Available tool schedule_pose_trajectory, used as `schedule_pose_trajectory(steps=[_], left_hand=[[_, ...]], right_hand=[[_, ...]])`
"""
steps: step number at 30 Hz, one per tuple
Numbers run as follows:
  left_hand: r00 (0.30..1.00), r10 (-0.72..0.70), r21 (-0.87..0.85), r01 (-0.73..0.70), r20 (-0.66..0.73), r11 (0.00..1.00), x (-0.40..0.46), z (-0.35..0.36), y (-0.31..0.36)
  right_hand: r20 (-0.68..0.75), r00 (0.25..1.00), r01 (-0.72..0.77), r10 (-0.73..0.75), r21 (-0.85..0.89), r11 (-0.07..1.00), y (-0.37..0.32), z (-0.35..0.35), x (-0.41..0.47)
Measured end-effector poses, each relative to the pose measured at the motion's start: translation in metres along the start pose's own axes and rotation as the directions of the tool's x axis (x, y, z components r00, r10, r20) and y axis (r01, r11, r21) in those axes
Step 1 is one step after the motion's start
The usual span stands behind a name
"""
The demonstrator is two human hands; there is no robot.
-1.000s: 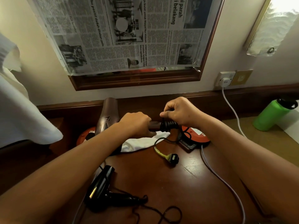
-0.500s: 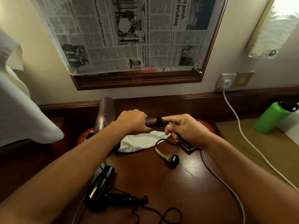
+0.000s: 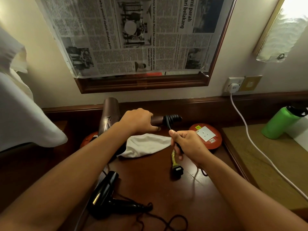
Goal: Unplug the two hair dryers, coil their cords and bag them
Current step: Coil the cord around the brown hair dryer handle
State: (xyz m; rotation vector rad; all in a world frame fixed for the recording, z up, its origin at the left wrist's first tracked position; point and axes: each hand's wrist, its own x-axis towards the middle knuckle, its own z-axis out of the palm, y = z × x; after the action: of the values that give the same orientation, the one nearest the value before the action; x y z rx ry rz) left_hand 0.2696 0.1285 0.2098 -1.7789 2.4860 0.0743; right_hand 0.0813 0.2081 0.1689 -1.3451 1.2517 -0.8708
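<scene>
My left hand (image 3: 137, 120) grips the handle of a brown hair dryer (image 3: 110, 114) held above the wooden table (image 3: 166, 194). Black cord (image 3: 172, 118) is wound in several turns around the handle's end. My right hand (image 3: 186, 144) is closed on the loose stretch of that cord, just below and right of the coil. The cord's plug (image 3: 177, 170), with a yellow-green sleeve, hangs below this hand near the table. A black hair dryer (image 3: 106, 194) lies at the near left with its cord (image 3: 166, 219) loose. A white cloth bag (image 3: 146, 145) lies under the brown dryer.
A round red socket reel (image 3: 206, 135) sits at the right of the table, its white cable (image 3: 250, 140) running to a wall plug (image 3: 234, 86). A green bottle (image 3: 281, 124) stands at far right. White fabric (image 3: 21, 114) hangs at left. A newspaper-covered mirror (image 3: 138, 35) is behind.
My right hand left the coil on the handle and moved down and toward me, pulling the cord's free end. The red reel's socket face is uncovered now.
</scene>
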Motion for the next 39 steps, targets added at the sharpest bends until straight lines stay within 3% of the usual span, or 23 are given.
schedule_pose_trajectory(steps=[3, 7, 10, 14, 19, 23, 29, 39], left_hand=[[1.0, 0.013, -0.027, -0.014, -0.015, 1.0, 0.0, -0.003, 0.003], [1.0, 0.027, -0.084, -0.027, -0.008, 0.996, 0.0, -0.006, 0.007], [1.0, 0.023, -0.094, -0.024, -0.009, 0.995, 0.0, -0.006, 0.007], [1.0, 0.022, -0.097, -0.022, -0.002, 0.995, -0.001, -0.005, 0.007], [1.0, 0.027, -0.13, -0.027, 0.0, 0.991, -0.003, -0.007, 0.008], [0.999, 0.045, -0.14, -0.046, -0.011, 0.989, -0.004, -0.007, 0.009], [0.999, 0.047, -0.194, -0.046, 0.0, 0.98, -0.006, -0.01, 0.009], [0.993, 0.11, -0.185, -0.102, 0.036, 0.977, -0.011, -0.017, 0.016]], right_hand=[[0.05, 0.998, -0.032, 0.028, 0.074, 0.997, 0.007, 0.001, 0.002], [0.199, 0.977, -0.135, 0.074, 0.313, 0.94, 0.016, 0.004, 0.001], [0.219, 0.973, -0.154, 0.072, 0.387, 0.909, 0.022, 0.002, -0.001], [0.174, 0.979, -0.162, 0.105, 0.355, 0.921, 0.026, -0.003, -0.001], [0.177, 0.955, -0.266, 0.237, 0.164, 0.95, 0.027, -0.004, -0.003], [0.266, 0.929, -0.33, 0.256, 0.288, 0.899, 0.034, -0.005, -0.004], [0.346, 0.93, -0.288, 0.124, 0.475, 0.832, 0.043, -0.018, 0.0], [0.382, 0.908, -0.295, 0.17, 0.298, 0.908, 0.041, -0.026, 0.011]])
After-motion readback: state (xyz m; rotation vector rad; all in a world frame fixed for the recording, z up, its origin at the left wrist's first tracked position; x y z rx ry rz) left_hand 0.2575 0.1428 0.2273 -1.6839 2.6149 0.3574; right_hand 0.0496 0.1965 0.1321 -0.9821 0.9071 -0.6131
